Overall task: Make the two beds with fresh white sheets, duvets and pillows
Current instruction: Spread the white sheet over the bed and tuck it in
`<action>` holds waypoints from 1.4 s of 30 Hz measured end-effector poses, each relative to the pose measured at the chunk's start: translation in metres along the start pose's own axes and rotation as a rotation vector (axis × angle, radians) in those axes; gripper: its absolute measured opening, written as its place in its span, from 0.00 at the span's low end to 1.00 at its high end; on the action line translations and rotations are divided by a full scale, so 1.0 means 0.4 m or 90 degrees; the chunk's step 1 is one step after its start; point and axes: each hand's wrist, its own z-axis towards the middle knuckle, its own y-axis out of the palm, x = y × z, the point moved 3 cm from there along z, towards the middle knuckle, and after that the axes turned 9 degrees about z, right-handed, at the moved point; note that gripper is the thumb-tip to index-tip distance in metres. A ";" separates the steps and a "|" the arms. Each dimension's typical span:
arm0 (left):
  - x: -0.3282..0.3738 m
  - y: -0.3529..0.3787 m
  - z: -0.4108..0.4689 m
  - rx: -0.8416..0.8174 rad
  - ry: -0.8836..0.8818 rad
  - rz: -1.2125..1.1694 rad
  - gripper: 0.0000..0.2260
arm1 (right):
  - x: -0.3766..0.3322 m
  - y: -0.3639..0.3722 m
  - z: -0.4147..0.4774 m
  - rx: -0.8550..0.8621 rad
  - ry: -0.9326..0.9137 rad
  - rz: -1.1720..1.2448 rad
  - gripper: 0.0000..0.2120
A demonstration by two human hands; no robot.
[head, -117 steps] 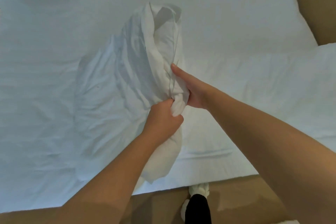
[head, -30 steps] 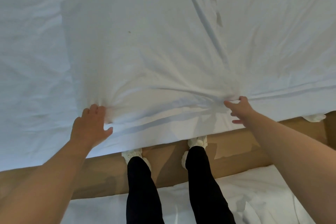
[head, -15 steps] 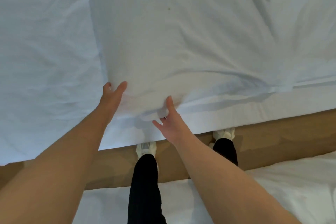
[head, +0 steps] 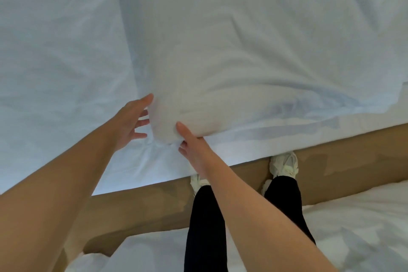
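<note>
White fabric at the near corner of the pillow (head: 220, 62) is pinched by the right hand (head: 196, 150), thumb on top and the other fingers curled beneath. The left hand (head: 128, 121) has its fingers (head: 143, 100) spread straight against the corner's left side. The pillow lies flat on the sheeted bed (head: 55, 51) near its edge, and brown floor (head: 143, 205) separates it from a second white bed (head: 353, 216).

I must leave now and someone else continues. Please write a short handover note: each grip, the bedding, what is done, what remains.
The left grip is open, fingers spread, touching the near corner of the duvet.
The right grip pinches that corner, thumb on top.
Done: sheet on this bed, duvet spread over it.
Remaining: square the corner and edge; the second bed looks rumpled; no pillows in view.
</note>
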 end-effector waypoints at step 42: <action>0.660 0.580 0.074 0.300 0.297 0.848 0.34 | -1.015 -0.354 -0.020 0.319 -0.218 -0.511 0.33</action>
